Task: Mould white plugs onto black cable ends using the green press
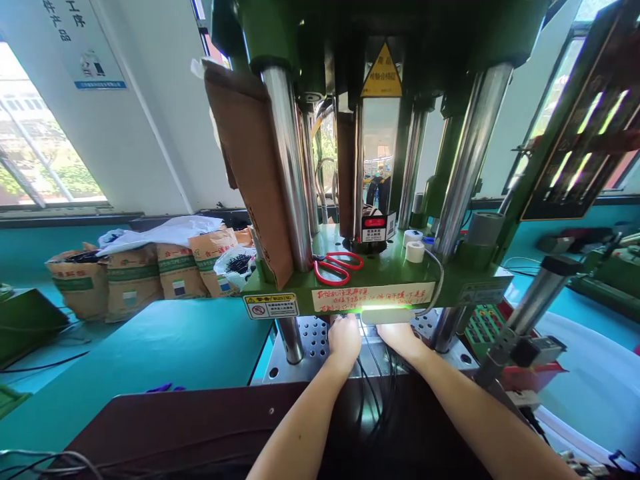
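Observation:
Both arms reach under the green press plate [385, 270], above a perforated metal bed [313, 340]. My left hand [345, 339] has its fingers curled closed near the plate's lower edge. What it holds, if anything, is hidden. My right hand [400, 337] lies just right of it, its fingers out of sight behind a glowing lamp bar [387, 316]. Several thin black cables [373, 387] hang between the two hands, over the front of the bed and onto the dark tabletop [200, 433].
Red-handled scissors [333, 268] and white tape rolls [414, 251] lie on the plate. Steel columns [290, 167] stand at both sides, with cardboard [250, 167] against the left one. Paper sacks [133, 280] line the wall. A control panel [485, 333] sits right.

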The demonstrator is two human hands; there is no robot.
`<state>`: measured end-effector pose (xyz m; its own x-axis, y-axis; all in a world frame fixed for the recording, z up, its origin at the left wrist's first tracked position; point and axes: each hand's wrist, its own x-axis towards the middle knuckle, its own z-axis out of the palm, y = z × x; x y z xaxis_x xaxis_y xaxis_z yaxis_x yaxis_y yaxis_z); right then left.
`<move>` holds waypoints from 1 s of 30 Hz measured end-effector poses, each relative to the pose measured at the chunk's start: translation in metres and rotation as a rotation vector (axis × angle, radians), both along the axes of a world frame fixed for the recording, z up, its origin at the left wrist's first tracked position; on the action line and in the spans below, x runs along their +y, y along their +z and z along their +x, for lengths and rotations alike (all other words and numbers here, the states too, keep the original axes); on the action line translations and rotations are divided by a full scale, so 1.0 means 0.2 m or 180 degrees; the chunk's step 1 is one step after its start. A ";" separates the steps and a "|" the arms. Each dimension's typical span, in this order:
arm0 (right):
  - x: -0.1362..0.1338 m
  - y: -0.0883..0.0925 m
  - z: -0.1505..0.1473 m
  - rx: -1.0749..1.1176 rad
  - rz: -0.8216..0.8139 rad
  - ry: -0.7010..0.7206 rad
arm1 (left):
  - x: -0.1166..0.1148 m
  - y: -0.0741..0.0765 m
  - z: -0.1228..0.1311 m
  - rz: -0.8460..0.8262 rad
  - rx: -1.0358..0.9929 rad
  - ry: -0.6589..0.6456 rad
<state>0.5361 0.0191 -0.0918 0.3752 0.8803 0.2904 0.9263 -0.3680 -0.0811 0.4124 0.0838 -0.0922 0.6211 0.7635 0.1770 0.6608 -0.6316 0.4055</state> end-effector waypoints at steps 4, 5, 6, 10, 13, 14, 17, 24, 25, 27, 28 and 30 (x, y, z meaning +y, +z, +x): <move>0.00 0.02 0.00 0.0045 -0.0041 0.0031 | 0.01 0.00 0.02 -0.0014 0.0033 0.0009; 0.00 0.03 0.00 0.0052 -0.0044 0.0044 | 0.00 0.01 0.02 -0.0015 0.0043 0.0033; 0.00 0.04 -0.01 0.0054 -0.0043 0.0060 | 0.00 0.01 0.02 -0.0012 0.0047 0.0062; -0.03 0.07 -0.04 0.0009 -0.0036 0.0180 | -0.06 0.05 0.01 0.0116 -0.0062 0.0160; -0.05 0.07 -0.08 -0.0073 -0.0048 0.0310 | -0.11 0.06 0.00 0.0269 -0.0229 0.0008; -0.05 0.07 -0.10 -0.0098 -0.0055 0.0347 | -0.12 0.06 0.00 0.0286 -0.0267 -0.0078; -0.04 0.06 -0.11 -0.0144 -0.0045 0.0417 | -0.13 0.05 0.02 0.0263 -0.0349 -0.0281; 0.00 0.02 -0.10 -0.0114 0.0116 0.0407 | -0.07 0.01 0.06 0.0236 -0.0640 -0.0390; 0.01 0.01 -0.10 -0.0108 0.0140 0.0404 | -0.06 0.00 0.06 0.0235 -0.0653 -0.0398; 0.02 -0.01 -0.09 -0.0099 0.0197 0.0404 | -0.05 -0.01 0.07 0.0235 -0.0643 -0.0414; 0.02 -0.01 -0.08 -0.0097 0.0231 0.0413 | -0.05 -0.01 0.08 0.0241 -0.0628 -0.0416; 0.03 -0.01 -0.07 -0.0102 0.0307 0.0450 | -0.04 -0.01 0.09 0.0272 -0.0594 -0.0408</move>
<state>0.5223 0.0248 -0.0942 0.2388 0.8911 0.3859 0.9709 -0.2259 -0.0792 0.4299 0.0756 -0.0933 0.6626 0.6577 0.3584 0.4916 -0.7429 0.4544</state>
